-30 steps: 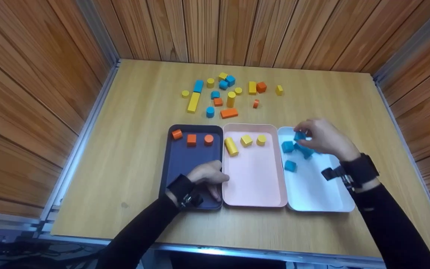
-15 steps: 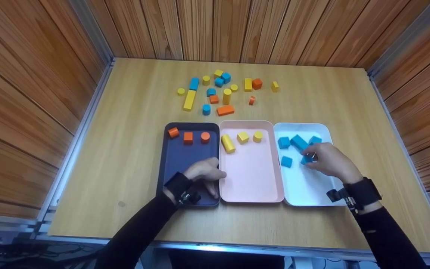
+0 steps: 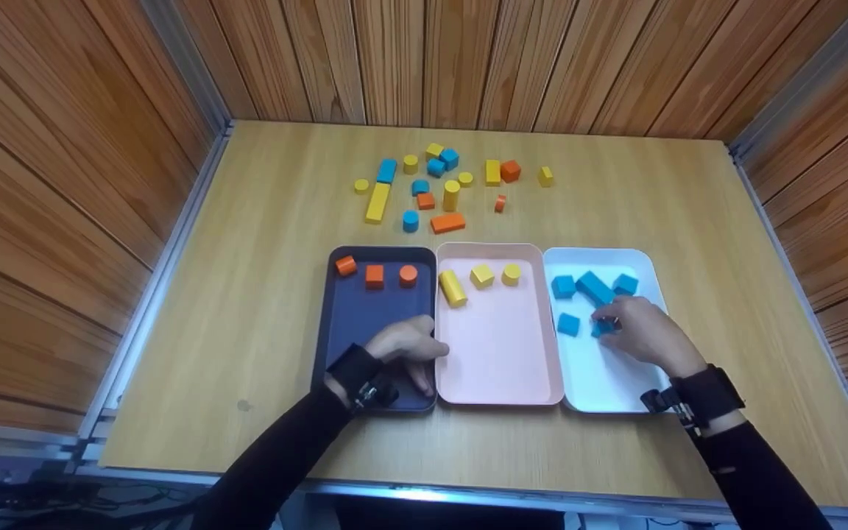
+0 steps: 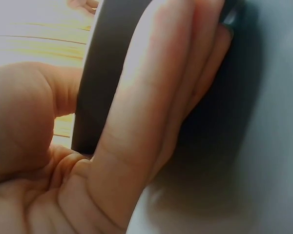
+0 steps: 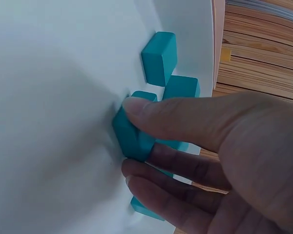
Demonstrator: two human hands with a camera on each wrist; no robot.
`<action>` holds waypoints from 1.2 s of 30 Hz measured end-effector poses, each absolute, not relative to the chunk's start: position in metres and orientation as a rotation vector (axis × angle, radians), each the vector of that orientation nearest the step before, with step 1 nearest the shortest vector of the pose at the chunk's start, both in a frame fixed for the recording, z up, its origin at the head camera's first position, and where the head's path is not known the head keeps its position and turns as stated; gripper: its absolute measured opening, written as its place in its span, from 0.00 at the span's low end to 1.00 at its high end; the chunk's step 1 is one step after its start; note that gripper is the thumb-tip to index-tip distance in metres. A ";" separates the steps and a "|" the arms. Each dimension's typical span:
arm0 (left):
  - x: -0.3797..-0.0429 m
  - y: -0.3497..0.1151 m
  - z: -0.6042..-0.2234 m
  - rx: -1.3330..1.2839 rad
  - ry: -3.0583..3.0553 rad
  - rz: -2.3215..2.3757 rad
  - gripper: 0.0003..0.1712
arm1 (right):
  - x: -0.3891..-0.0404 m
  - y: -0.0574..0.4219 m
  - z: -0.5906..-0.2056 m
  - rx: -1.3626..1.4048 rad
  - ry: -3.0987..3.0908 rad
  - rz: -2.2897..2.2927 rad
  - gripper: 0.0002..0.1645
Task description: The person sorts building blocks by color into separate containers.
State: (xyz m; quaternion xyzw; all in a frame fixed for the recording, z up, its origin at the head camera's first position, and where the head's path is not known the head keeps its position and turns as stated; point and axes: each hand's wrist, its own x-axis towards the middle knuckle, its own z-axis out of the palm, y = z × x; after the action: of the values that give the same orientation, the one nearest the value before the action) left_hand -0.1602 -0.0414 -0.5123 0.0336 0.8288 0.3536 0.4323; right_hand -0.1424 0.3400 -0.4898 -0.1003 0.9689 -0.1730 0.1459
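In the head view my right hand [image 3: 641,335] is low over the white tray [image 3: 615,390], thumb and fingers pinching a blue block [image 5: 132,131] close to the tray floor. Around it lie a long blue block [image 3: 595,288], a blue block [image 3: 626,285] near the back right, and blue blocks [image 3: 563,287] along the left side. My left hand [image 3: 405,344] grips the right wall of the dark blue tray [image 3: 336,346]. The left wrist view shows the dark wall [image 4: 100,83] between thumb and straight fingers [image 4: 141,97].
A pink tray [image 3: 501,361] with yellow pieces [image 3: 481,277] stands between the other two. Orange pieces [image 3: 375,277] sit in the dark tray. Several loose yellow, blue and orange blocks [image 3: 447,222] lie behind the trays. Wooden walls [image 3: 394,59] enclose the table [image 3: 196,353].
My right hand has moved from the white tray's back left toward its middle, and a blue block now lies near the back right. The left hand stays at the dark tray's wall.
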 end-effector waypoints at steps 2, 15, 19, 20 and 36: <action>-0.159 -0.042 -0.513 0.090 2.089 0.879 0.12 | -0.141 0.338 -0.492 -0.317 2.813 -0.482 0.19; -0.157 -0.041 -0.514 0.054 2.055 0.916 0.13 | -0.140 0.335 -0.493 -0.262 2.804 -0.499 0.20; -0.158 -0.041 -0.513 0.062 2.049 0.919 0.13 | -0.139 0.335 -0.494 -0.246 2.803 -0.502 0.20; -0.158 -0.041 -0.513 0.068 2.063 0.906 0.14 | -0.139 0.335 -0.494 -0.249 2.803 -0.501 0.20; -0.159 -0.042 -0.514 0.039 2.014 0.923 0.13 | -0.144 0.341 -0.467 -0.276 2.681 -0.540 0.25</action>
State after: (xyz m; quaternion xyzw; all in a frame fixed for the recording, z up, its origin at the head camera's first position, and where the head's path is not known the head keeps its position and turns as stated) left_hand -0.1593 -0.0416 -0.5135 0.0159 0.8133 0.3726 0.4466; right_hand -0.1443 0.3409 -0.4674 -0.0985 0.9566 -0.1926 0.1951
